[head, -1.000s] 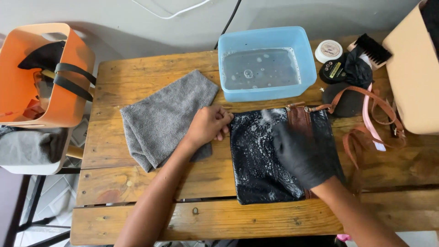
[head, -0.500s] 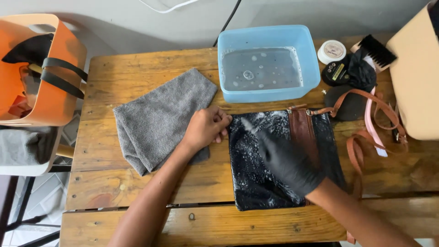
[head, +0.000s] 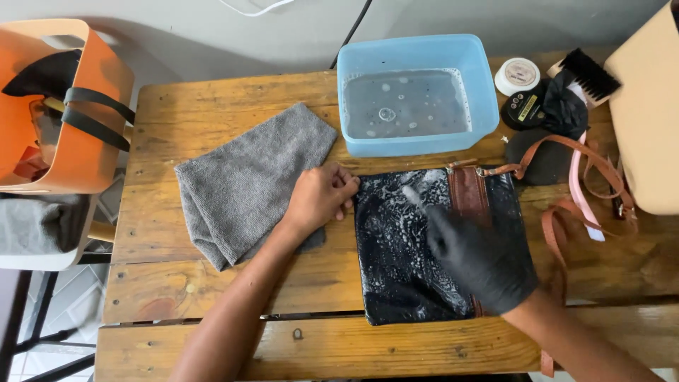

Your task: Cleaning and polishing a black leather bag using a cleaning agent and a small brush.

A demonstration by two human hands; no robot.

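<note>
1. Black, flat leather pouch bag [head: 403, 262], wet and flecked with white suds, lying flat on the slatted wooden table [head: 233, 92] in the head view, near the front edge and right of centre; brown leather panel [head: 467, 194] along its upper right part.
2. Left hand [head: 320, 198], bare, loosely curled, fingertips pressed on the bag's upper left corner; pinning rather than grasping, nothing enclosed in it. Heel of the hand resting on the edge of the grey microfibre cloth [head: 247, 184].
3. Right hand [head: 484, 262] in a black glove, laid over the bag's right half, fingers stretched towards the foam near the brown panel; small pale thing at the fingertips, blurred, so cannot tell whether anything is gripped.
4. Grey cloth folded and spread just left of the bag, touching it under the left hand.
5. Light blue rectangular plastic tub [head: 417, 92] of soapy water just behind the bag, near but apart.
6. Brown strap [head: 566, 205] running from the bag's top right corner, looped together with a pink strap [head: 583, 194] at the right.
7. Round white tin [head: 518, 76], round black tin [head: 523, 107] and black-bristled brush [head: 590, 74] behind the straps, right of the tub.
8. Orange plastic basket [head: 78, 141] with black straps off the table's left end; beige bag [head: 647, 120] at the right edge.
</note>
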